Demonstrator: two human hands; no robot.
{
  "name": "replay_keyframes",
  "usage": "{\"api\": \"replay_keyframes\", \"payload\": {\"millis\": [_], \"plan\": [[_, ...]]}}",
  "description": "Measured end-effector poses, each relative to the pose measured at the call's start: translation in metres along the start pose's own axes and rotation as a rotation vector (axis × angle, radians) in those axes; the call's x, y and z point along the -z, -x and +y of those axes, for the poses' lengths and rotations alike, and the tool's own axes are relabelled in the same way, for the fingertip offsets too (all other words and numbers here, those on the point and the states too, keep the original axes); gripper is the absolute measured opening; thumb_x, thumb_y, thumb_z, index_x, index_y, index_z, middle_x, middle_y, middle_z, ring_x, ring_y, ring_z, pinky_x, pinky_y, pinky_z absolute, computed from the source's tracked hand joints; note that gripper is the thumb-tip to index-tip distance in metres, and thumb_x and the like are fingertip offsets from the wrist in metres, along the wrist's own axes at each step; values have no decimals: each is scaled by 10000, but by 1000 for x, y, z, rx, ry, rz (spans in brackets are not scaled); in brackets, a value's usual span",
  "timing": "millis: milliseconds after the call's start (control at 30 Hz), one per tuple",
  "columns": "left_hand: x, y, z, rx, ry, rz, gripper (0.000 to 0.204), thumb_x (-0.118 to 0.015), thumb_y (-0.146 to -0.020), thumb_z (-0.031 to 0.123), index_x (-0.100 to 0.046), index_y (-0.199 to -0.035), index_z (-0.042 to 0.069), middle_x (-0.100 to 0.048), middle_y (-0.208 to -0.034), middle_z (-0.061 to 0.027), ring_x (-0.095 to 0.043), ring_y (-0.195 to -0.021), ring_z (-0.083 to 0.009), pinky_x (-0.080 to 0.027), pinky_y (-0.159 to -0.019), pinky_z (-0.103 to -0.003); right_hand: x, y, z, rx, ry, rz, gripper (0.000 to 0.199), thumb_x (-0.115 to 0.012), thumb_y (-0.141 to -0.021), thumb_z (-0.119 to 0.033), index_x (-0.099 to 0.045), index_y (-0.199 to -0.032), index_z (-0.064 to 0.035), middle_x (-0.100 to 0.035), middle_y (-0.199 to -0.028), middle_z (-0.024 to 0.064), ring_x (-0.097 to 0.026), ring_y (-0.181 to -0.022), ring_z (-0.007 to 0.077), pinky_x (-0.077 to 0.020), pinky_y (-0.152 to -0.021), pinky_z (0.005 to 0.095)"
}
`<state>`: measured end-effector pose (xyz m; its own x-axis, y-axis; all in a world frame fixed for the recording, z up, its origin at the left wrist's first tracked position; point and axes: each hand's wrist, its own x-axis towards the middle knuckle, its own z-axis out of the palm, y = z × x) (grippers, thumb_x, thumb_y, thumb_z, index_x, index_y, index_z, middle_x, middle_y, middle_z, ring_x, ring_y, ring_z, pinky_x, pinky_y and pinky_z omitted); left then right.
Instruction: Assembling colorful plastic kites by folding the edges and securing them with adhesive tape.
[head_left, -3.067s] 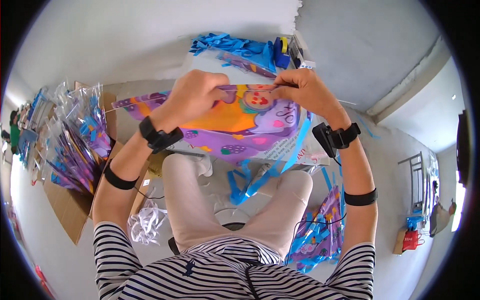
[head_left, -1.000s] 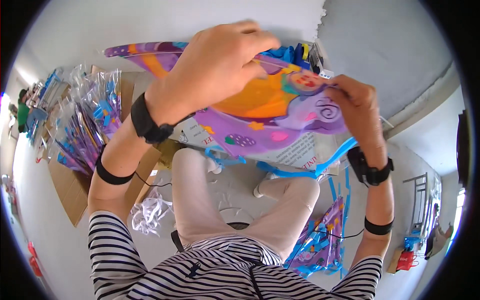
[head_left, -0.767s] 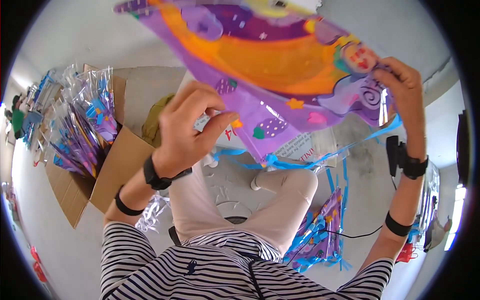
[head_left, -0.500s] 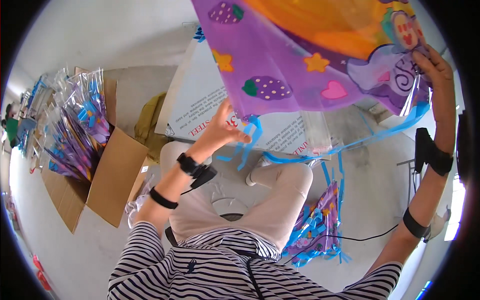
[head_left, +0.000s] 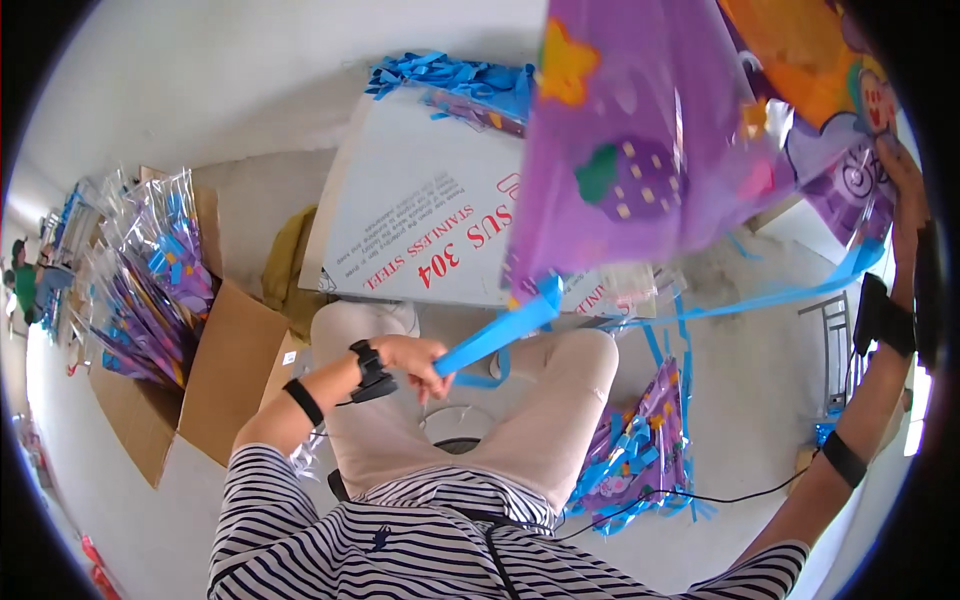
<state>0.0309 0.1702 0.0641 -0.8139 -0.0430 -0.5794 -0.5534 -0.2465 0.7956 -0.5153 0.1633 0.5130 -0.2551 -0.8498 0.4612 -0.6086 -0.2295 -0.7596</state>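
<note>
A kite-like purple plastic sheet [head_left: 630, 190], printed with stars, berries and an orange area, spreads across the upper right and is partly blurred. My left hand [head_left: 415, 362] is closed on the end of a blue ribbon [head_left: 505, 325], pulled taut from the sheet's lower left corner. At the far right my right hand [head_left: 905, 185] grips the sheet's edge, with its fingers partly hidden. A second blue ribbon [head_left: 780, 302] runs from the edge beneath that hand back toward the middle.
A low table with a white printed top [head_left: 400, 200] stands ahead, bearing a heap of blue ribbons [head_left: 450, 82]. To the left, an open cardboard box [head_left: 235, 365] holds several bagged purple sheets [head_left: 155, 290]. More ribboned sheets [head_left: 640, 440] lie by my right leg. A black cable [head_left: 735, 493] crosses there.
My left hand has moved down toward my lap and closed on the blue ribbon, drawing it out. The sheet has shifted right, uncovering more of the table and the ribbon heap.
</note>
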Motion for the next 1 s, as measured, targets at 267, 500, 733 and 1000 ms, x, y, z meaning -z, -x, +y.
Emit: {"api": "replay_keyframes", "payload": {"millis": [267, 500, 733, 1000], "plan": [[202, 78, 64, -239, 230, 844, 191, -493, -999, 207, -604, -1012, 53, -706, -821, -116, -670, -654, -192, -497, -545, -280, -75, -27, 95, -60, 87, -116, 206, -694, -913, -146, -719, -1047, 9, -687, -880, -8, -615, -775, 59, -472, -701, 200], [239, 261, 385, -1056, 210, 542, 754, -565, -901, -16, -231, -1575, 43, -205, -1621, -223, -430, -1385, -380, -452, -1105, -500, -120, -79, 73, 260, 598, 563, 386, -684, -929, -363, -727, -1188, -80, -749, -947, 53, -675, -778, 130, -513, -748, 261], [341, 293, 213, -948, 300, 1147, 526, -636, -931, 83, -487, -1435, 54, -493, -1473, -81, -485, -1360, -380, -386, -1170, -503, -300, -55, 70, 562, 688, 530, 159, -624, -947, -318, -718, -930, -191, -702, -784, 76, -673, -694, 306, -512, -604, 404], [263, 272, -26, -208, 484, 1740, 344, -636, -858, 157, -633, -1194, 86, -660, -1081, -82, -648, -1007, -254, -532, -895, -459, -514, 60, 184, 713, 612, 96, 62, -590, -771, -90, -603, -735, -140, -569, -689, 60, -610, -681, 273, -506, -756, 437]]}}
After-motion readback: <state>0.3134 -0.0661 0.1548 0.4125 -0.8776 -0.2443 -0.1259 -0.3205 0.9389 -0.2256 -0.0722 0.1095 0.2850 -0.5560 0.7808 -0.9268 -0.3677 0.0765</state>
